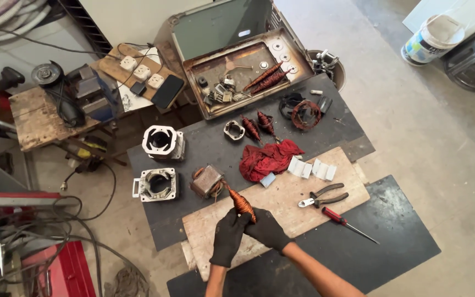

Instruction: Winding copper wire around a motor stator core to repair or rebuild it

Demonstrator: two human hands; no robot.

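Copper wire coil (pixel 241 203), spindle-shaped, is held over wooden board (pixel 281 203), both gloved hands wrapped round its lower end: left hand (pixel 228 236) below, right hand (pixel 266 229) beside, fingers closed on it. Judged fairly light but dense; windings springy, strands easily bent or splayed, enamel prob. scratch-prone. Best taken at thick middle, not tapered tips. Glove grip looks adequate.

Nearby: stator block (pixel 207 181) just left of coil, red rag (pixel 269 158), pliers (pixel 322 197), red-handled screwdriver (pixel 347 223). White paper slips (pixel 310 169) lie near rag. White bucket w/ blue-yellow label (pixel 427 38) stands top right on floor; label is not read.
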